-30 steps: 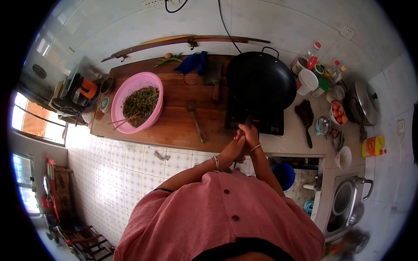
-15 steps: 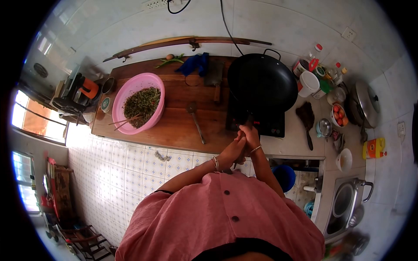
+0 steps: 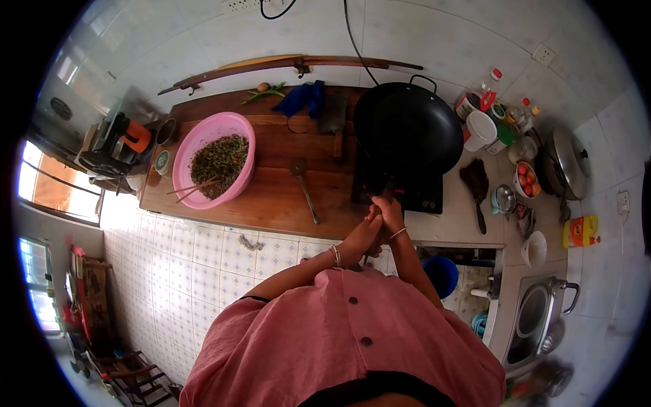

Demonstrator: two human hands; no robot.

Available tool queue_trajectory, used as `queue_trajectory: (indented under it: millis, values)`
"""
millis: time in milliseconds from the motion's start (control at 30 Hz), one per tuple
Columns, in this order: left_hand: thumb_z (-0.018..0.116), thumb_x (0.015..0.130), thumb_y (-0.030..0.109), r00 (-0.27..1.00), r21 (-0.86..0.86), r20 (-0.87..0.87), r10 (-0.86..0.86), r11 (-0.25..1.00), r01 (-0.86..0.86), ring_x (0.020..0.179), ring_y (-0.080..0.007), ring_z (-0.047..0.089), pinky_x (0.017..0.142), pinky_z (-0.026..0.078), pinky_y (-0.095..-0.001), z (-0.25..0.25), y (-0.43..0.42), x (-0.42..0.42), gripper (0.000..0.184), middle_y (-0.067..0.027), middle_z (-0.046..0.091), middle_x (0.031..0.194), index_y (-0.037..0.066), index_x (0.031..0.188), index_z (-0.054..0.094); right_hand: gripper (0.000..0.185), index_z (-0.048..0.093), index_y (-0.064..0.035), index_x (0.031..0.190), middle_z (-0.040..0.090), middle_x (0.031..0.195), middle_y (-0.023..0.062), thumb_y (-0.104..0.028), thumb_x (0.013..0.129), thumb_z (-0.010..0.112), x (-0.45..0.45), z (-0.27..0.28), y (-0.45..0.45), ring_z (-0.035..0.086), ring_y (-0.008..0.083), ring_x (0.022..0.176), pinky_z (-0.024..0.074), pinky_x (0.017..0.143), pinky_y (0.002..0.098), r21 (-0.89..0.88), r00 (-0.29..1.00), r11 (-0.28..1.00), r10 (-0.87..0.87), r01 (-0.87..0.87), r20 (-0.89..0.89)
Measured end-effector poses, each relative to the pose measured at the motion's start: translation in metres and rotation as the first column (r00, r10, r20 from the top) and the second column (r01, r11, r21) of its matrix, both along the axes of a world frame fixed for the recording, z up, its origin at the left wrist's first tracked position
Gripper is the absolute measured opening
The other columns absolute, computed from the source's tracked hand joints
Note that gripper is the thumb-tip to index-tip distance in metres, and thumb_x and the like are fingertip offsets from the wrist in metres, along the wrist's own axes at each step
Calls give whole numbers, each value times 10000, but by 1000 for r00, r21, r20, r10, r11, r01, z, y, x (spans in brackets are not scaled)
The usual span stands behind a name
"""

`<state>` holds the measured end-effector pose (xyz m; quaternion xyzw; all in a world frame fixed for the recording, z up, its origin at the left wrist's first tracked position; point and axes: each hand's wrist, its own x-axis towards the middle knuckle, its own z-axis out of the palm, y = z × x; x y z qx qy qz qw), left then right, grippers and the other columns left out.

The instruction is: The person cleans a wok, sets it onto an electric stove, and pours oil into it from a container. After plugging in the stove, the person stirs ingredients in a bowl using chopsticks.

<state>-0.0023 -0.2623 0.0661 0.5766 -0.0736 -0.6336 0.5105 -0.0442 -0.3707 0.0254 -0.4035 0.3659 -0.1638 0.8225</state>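
Observation:
My right hand (image 3: 389,214) is closed at the near end of the handle (image 3: 388,184) of a black wok (image 3: 408,132). Whether it grips the handle or only overlaps it in view, I cannot tell. My left hand (image 3: 361,243) is pressed against the right one, its fingers closed. A small dark thing (image 3: 366,259) shows below the left hand, too little of it to name. The wok sits on a black induction cooker (image 3: 428,193) with red lit digits. Left of the hands, a metal spoon (image 3: 306,192) lies on the wooden board.
A pink basin (image 3: 249,159) of chopped greens with chopsticks stands on the wooden counter (image 3: 274,190). Behind are a cleaver (image 3: 333,122) and a blue cloth (image 3: 302,100). To the right lie a brush (image 3: 477,183), a bowl of red fruit (image 3: 526,180) and a sink (image 3: 519,349).
The view has shifted very slightly, so the counter and its things sit a few pixels further left. My hands keep the same clasped pose.

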Motion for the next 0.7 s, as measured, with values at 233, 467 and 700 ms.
queue_trajectory:
  millis: [233,467,700]
  values:
    - [311,943,443,1000,-38,-3,-5,999,4,507,-125,486,472,457,-265,-7,1,0,388,-41,494,697,73,935,426,208,464,-50,890,494,622,57,-170,784,596,-1,3,1,505,165,478,485,528,335,23,1000,1000,-4,4,6]
    - [325,941,439,1000,-43,18,7,999,-6,502,-137,505,459,462,-269,-7,1,-1,392,-57,509,696,61,978,422,230,474,-23,895,505,608,65,-186,787,595,-1,-3,1,527,182,483,484,507,323,30,999,999,-21,20,32]
    - [338,935,443,1000,-35,23,18,999,-18,494,-145,514,440,462,-276,-3,0,-1,406,-66,514,705,56,1030,415,222,474,-22,883,507,607,67,-182,788,593,0,0,0,530,187,480,483,501,327,26,999,999,-24,22,47]
